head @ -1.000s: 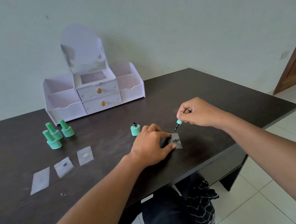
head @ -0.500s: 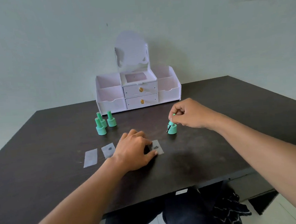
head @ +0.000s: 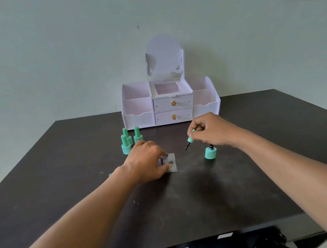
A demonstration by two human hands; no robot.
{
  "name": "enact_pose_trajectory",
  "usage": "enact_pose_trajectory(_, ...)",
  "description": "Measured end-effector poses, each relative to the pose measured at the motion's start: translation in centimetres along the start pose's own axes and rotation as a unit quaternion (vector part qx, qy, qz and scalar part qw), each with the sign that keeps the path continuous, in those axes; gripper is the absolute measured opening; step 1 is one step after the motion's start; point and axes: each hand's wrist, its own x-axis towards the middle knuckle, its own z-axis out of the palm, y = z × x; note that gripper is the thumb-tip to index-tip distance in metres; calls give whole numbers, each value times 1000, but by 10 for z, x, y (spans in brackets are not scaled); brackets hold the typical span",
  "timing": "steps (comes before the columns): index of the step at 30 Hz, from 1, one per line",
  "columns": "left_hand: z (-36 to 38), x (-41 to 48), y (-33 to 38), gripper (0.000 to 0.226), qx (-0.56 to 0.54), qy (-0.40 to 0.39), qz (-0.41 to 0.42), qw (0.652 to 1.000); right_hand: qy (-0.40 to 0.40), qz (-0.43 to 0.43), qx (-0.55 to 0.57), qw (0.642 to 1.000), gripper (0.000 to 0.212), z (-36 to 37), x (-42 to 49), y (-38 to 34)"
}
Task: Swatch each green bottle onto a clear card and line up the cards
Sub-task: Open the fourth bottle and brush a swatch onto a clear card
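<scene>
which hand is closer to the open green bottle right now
Right. The right hand hovers just above the open bottle; the left hand rests off to its left.

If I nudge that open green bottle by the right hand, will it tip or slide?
The uncapped squat green bottle looks short and wide-based, so it probably slides rather than tips. It seems small and likely light, so a slight push may shift it on the dark smooth table. Being open, it could spill if knocked over.

left hand [head: 146, 162] flat, palm down, fingers spread; right hand [head: 209, 130] raised, fingertips pinched, both forearms extended.
</scene>
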Motion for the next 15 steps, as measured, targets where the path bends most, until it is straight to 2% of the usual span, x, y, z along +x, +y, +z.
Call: enact_pose_trajectory(15,4,2,-6,42,-26,19,-11,999,-8,-1,0,1000,13,6,10,3)
